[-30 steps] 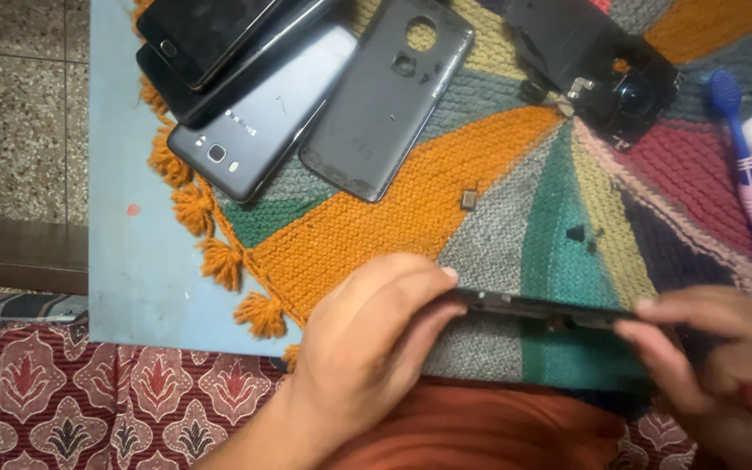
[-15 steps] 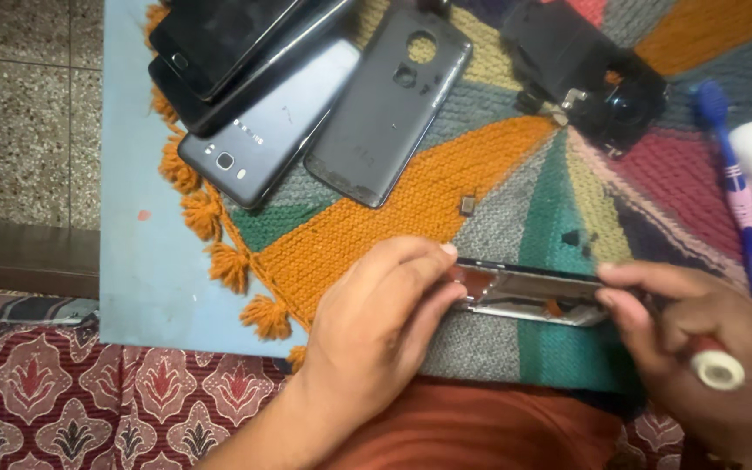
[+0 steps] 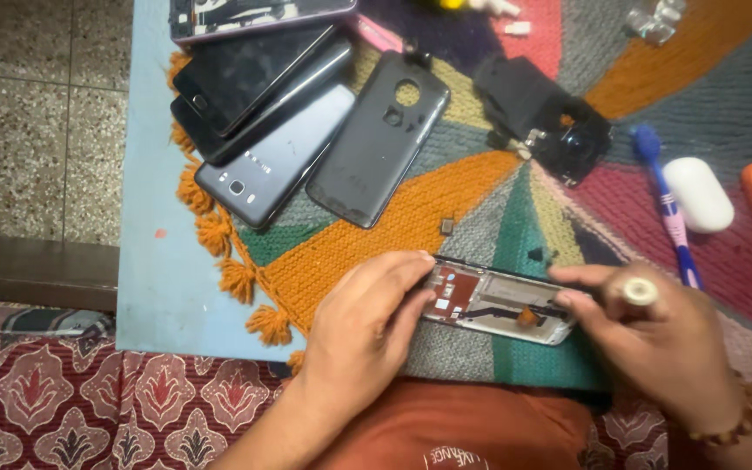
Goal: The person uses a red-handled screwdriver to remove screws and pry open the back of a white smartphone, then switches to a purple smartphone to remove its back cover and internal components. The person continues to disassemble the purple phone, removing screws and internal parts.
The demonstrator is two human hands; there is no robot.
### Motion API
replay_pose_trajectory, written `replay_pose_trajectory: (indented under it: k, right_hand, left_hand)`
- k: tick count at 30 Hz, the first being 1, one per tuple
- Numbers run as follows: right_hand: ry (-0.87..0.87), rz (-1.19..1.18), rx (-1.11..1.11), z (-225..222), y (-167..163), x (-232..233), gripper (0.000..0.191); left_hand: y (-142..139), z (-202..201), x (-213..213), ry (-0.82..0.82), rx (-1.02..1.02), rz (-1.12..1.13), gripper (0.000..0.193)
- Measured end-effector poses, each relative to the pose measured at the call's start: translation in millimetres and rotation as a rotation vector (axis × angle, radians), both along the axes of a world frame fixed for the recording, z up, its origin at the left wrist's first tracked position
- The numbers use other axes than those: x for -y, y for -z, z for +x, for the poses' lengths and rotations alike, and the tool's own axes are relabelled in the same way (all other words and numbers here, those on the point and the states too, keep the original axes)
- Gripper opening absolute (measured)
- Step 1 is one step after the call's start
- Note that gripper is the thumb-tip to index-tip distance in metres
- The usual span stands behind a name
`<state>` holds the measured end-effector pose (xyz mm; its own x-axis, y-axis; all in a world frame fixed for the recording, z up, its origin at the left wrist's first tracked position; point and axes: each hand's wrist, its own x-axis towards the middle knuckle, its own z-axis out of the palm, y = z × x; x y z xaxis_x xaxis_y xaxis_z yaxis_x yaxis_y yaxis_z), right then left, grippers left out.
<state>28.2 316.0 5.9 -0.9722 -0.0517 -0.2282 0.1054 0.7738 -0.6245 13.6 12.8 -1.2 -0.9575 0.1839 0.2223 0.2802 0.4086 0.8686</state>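
Opened phone chassis (image 3: 496, 303) now tilted face-up, internals exposed, was edge-on. Left hand (image 3: 367, 326) and right hand (image 3: 654, 335) clamp opposite ends. Board accessible; back cover (image 3: 378, 139) lies well apart.

Open woven mat (image 3: 367, 252) lies just beyond the opened phone frame (image 3: 498, 305), with only a small loose part (image 3: 447, 225) on it. Farther from the frame, a dark back cover (image 3: 379, 139) and stacked phones (image 3: 263, 122) block the way. Right of the frame, a blue toothbrush (image 3: 668, 209) and white case (image 3: 698, 193) crowd in.
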Motion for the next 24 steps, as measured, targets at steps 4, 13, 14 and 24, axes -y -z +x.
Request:
replay_pose_trajectory:
  k: [4,13,14,24]
  right_hand:
    - [-0.051,-0.048,-0.057,-5.9,5.8,8.2,0.038]
    - [-0.030,-0.063,-0.109,-11.3,-5.0,30.4,0.028]
    - [-0.040,-0.058,-0.125,-12.2,-4.9,30.8,0.028]
    - [0.003,-0.051,-0.068,-13.1,-1.9,34.1,0.026]
  left_hand:
    - [0.8,-1.9,1.2,0.002,0.008,-0.049,0.026]
    - [-9.0,-15.7,14.9,0.015,-0.068,-0.127,0.028]
    - [-9.7,-23.0,22.8,-0.001,-0.109,-0.165,0.029]
    - [-13.6,-167.7,110.9,0.035,-0.417,-0.578,0.056]
